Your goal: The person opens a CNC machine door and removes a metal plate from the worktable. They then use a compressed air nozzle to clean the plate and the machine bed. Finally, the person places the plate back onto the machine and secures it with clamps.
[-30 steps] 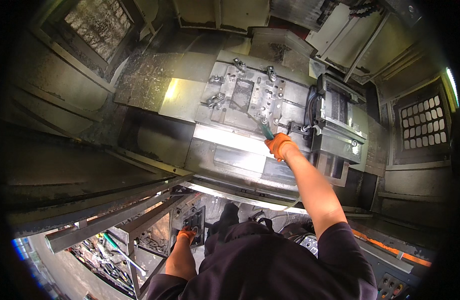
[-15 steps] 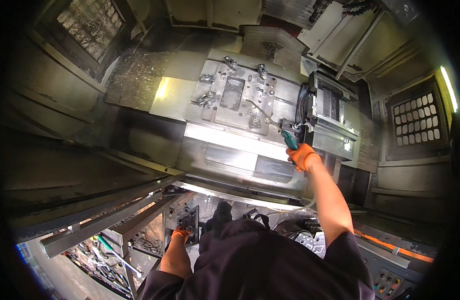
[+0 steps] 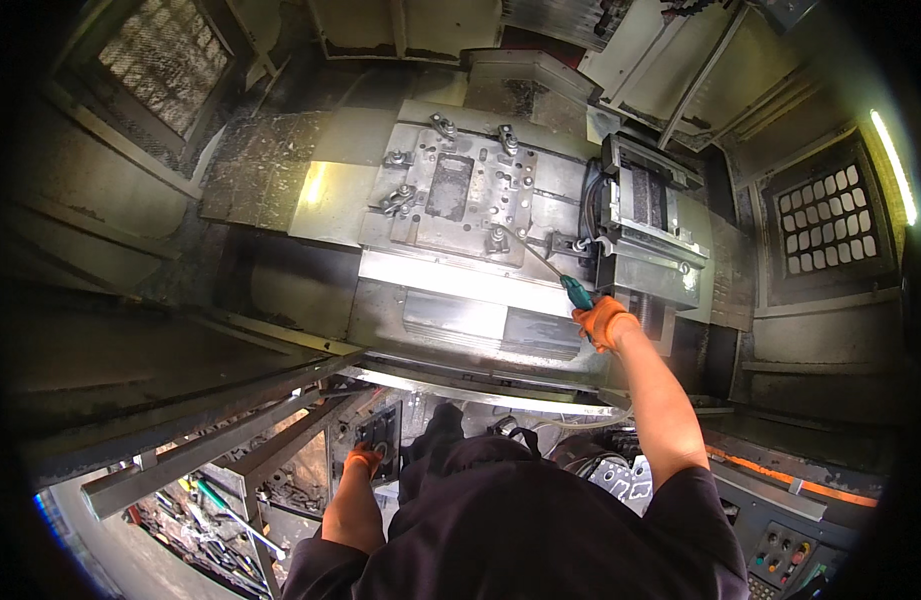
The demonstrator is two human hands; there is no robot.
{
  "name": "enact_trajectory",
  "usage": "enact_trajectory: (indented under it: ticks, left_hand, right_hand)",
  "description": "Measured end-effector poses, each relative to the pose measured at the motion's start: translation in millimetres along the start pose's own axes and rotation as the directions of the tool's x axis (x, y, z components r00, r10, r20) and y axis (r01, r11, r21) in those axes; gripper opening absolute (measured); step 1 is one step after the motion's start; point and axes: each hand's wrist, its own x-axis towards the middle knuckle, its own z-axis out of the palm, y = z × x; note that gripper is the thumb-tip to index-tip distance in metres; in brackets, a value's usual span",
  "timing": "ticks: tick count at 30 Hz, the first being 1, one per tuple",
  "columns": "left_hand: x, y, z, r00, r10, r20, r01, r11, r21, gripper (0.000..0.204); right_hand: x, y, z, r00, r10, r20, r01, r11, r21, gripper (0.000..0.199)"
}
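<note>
Right hand (image 3: 602,322), clamped on the teal-handled air gun (image 3: 577,293), should aim its thin nozzle steadily across the fixture plate (image 3: 458,190); left hand (image 3: 363,459) grips the control panel (image 3: 379,436).

Vise: grey block w/ slotted top (image 3: 652,225), right of the plate, black cables (image 3: 586,205) on its left side.
Clamps: several small metal ones, e.g. (image 3: 443,125), (image 3: 507,138), along plate edges.
Mesh window: top left (image 3: 170,70), in machine wall.
Grille: right wall, rows of pale holes (image 3: 825,218).
Light strip: far right, lit (image 3: 894,165).
Button panel: bottom right, coloured knobs (image 3: 785,550).
Rails: dark metal bars lower left (image 3: 210,440).
</note>
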Motion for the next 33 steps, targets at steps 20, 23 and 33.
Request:
enact_trajectory:
  ticks: [20,23,33]
  left_hand:
    - [-165,280,-81,0.896,0.375,-0.236,-0.229,0.849,0.476,0.074]
    - [-153,296,-79,0.836,0.486,-0.254,-0.289,0.784,0.549,0.07]
    - [-128,303,-81,0.475,0.847,-0.238,-0.465,0.472,0.749,0.064]
  right_hand:
    - [-167,4,118,0.969,-0.219,0.116,0.247,0.822,-0.513,0.041]
    - [-161,-7,122,0.98,-0.192,0.042,0.193,0.901,-0.388,0.043]
    - [-165,-32,153,0.941,-0.293,0.171,0.339,0.825,-0.453,0.05]
